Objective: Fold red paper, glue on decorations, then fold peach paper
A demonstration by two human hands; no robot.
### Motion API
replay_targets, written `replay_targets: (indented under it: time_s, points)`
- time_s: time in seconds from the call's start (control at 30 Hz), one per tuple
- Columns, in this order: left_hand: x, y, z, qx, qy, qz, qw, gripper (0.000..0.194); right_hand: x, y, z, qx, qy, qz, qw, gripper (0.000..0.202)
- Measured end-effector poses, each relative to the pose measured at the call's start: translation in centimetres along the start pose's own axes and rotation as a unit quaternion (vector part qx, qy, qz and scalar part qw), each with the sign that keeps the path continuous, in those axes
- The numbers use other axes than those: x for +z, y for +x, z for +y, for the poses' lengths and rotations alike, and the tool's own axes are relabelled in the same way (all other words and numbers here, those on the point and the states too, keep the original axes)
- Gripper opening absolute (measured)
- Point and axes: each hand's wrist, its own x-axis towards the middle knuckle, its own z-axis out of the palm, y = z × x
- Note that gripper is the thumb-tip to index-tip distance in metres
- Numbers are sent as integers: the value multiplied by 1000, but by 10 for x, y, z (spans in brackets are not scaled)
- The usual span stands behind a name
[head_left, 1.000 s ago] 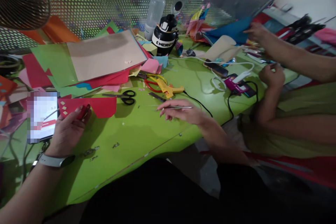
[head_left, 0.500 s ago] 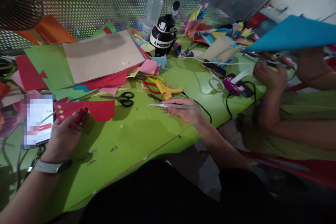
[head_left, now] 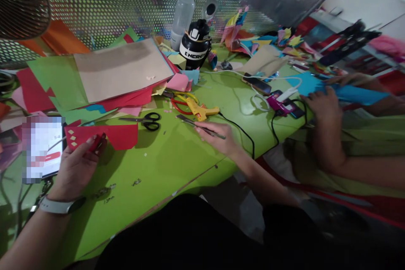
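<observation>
My left hand [head_left: 79,161] pinches a cut piece of red paper [head_left: 122,136] above the left of the table. Several small pale yellow diamonds [head_left: 72,138] sit at the paper's left end. In my right hand [head_left: 218,137] is a slim metal tool that looks like tweezers [head_left: 210,131], its tip pointing left and away from me. Just beyond that tip a dark flat strip [head_left: 182,117] lies by the yellow glue gun [head_left: 200,112]. Black-handled scissors [head_left: 151,121] rest between my hands. A lit phone [head_left: 52,145] is behind my left hand.
Stacked coloured paper [head_left: 123,71] covers the back left. A black bottle [head_left: 195,46] stands behind the glue gun. Cords run to a purple power adapter [head_left: 278,104]. At right, a co-worker's hands [head_left: 327,103] hold blue paper [head_left: 363,93]. A fan [head_left: 22,2] is at upper left.
My right hand has tilted the tweezers, so their rear end sits lower. My left hand stays nearly still with the red paper. The co-worker's blue paper has come down to the table.
</observation>
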Motion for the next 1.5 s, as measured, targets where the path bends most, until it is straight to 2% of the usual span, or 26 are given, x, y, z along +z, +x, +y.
replay_targets:
  time_s: [0.33,0.43,0.53,0.63,0.73,0.9,1.03,1.1,1.2,1.3,1.5]
  points:
    - [0,-1,0,-1,-1,4,1000,11,-1,1,-5,35,-6,-22,999,27]
    - [2,-2,1,-5,-2,-2,1000,12,1,2,-2,69,29,-23,997,39]
    - [1,-2,0,-8,-7,-2,1000,13,3,1,-5,74,75,-20,994,40]
    - [-2,-4,-4,-20,-13,-19,1000,14,6,-2,-20,32,101,-17,994,36]
    - [-4,-9,-10,-36,-20,-49,998,15,15,-2,-45,-35,104,-35,993,35]
    - [-4,-19,-13,-56,-3,-58,997,14,39,11,-89,-170,97,-112,974,33]
    - [-4,-24,-12,-65,-19,-83,994,15,56,21,-108,-247,61,-111,961,29]
    - [-4,-26,-12,-66,-32,-99,992,14,60,23,-111,-252,51,-106,960,28]
    - [-3,-27,-13,-70,-36,-105,991,13,62,23,-113,-226,37,-114,967,29]
    - [-3,-26,-14,-80,-33,-93,992,11,62,22,-113,-214,29,-132,967,29]
    - [0,-25,-13,-98,-44,-66,992,6,64,20,-108,-248,34,-128,960,29]
